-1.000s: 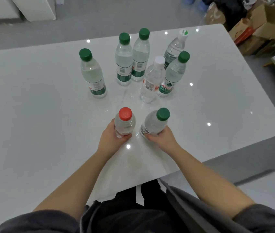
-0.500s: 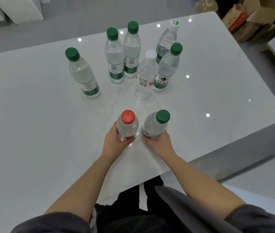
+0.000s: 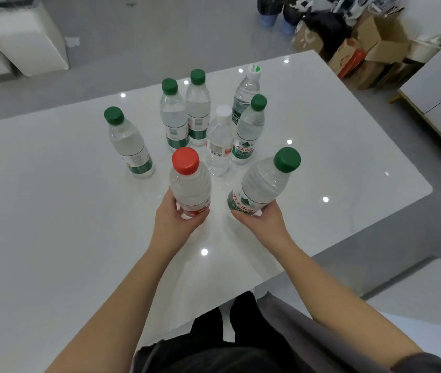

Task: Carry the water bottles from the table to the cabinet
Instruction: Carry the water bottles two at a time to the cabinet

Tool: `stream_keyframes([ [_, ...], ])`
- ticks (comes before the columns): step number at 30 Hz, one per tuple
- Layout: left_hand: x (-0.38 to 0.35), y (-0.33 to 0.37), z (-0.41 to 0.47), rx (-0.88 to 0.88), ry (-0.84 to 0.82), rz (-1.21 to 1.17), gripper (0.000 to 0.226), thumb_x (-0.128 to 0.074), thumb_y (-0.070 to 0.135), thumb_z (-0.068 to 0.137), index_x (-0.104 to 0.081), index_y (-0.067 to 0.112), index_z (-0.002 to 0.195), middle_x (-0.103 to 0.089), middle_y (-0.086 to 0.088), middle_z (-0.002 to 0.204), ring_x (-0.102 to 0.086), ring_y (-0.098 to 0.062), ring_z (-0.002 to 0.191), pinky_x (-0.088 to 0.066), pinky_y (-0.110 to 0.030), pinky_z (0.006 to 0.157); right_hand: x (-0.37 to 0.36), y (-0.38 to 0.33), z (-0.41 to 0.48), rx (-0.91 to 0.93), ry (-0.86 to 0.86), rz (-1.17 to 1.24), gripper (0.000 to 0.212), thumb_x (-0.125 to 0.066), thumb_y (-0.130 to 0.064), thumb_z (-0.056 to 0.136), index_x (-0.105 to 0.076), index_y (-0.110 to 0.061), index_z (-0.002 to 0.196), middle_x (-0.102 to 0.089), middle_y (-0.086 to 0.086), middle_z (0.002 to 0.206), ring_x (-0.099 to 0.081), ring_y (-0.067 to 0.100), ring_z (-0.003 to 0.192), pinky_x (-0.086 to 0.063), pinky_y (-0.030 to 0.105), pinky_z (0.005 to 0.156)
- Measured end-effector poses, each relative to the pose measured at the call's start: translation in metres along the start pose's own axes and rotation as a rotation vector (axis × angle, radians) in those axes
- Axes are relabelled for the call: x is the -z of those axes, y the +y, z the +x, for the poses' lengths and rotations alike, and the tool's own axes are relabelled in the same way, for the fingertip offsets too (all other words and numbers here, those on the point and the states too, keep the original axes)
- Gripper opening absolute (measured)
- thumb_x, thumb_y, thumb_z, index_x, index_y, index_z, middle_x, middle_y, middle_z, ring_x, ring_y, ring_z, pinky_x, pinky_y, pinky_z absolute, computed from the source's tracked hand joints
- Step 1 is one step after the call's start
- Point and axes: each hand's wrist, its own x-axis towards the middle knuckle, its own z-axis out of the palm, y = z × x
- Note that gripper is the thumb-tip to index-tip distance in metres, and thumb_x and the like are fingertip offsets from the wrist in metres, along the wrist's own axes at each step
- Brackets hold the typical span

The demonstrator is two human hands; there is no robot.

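The left hand (image 3: 172, 220) curls round the lower body of the red-capped bottle (image 3: 191, 188). The bottle's long axis is near upright, cap toward the camera. The right hand (image 3: 263, 224) grips the base of a green-capped bottle (image 3: 263, 184), which is tilted so its cap points up and out to the right. Both bottles are held over the near part of the white table (image 3: 52, 211). Behind them the standing bottles (image 3: 174, 119) are all upright, with a white-capped bottle (image 3: 218, 146) nearest.

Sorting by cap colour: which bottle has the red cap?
The red-capped bottle in the left hand. The right hand holds a green-capped bottle, and those standing on the table have green or white caps.
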Motion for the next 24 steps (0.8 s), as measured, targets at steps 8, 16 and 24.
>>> stream_keyframes([
  [8,-0.046,0.053,-0.005,-0.104,-0.191,-0.025,0.058,-0.085,0.024,0.071,-0.045,0.044,0.109,-0.054,0.033,0.104,-0.058,0.012,0.093,-0.045,-0.005,0.073,0.059,-0.019,-0.037,0.051,0.192,0.018,0.058,-0.083,-0.016,0.074,-0.048,-0.04,0.114,-0.061,-0.021,0.112,-0.059,-0.011,0.1,-0.05,0.01,0.079],
  [16,-0.132,0.08,-0.04,-0.201,-0.484,0.022,0.062,-0.084,0.022,0.072,-0.047,0.034,0.12,-0.059,0.029,0.104,-0.061,0.009,0.096,-0.048,-0.005,0.074,0.128,0.014,-0.101,0.01,0.548,0.102,0.061,-0.084,-0.013,0.072,-0.049,-0.03,0.119,-0.063,-0.017,0.113,-0.062,-0.003,0.103,-0.051,0.018,0.085],
  [24,-0.225,0.089,-0.111,-0.237,-0.702,0.08,0.053,-0.087,0.024,0.068,-0.053,0.041,0.104,-0.067,0.023,0.097,-0.065,0.005,0.09,-0.05,-0.012,0.073,0.199,0.053,-0.194,-0.058,0.85,0.148,0.058,-0.084,-0.011,0.073,-0.048,-0.038,0.11,-0.062,-0.022,0.108,-0.06,-0.013,0.096,-0.048,0.008,0.079],
])
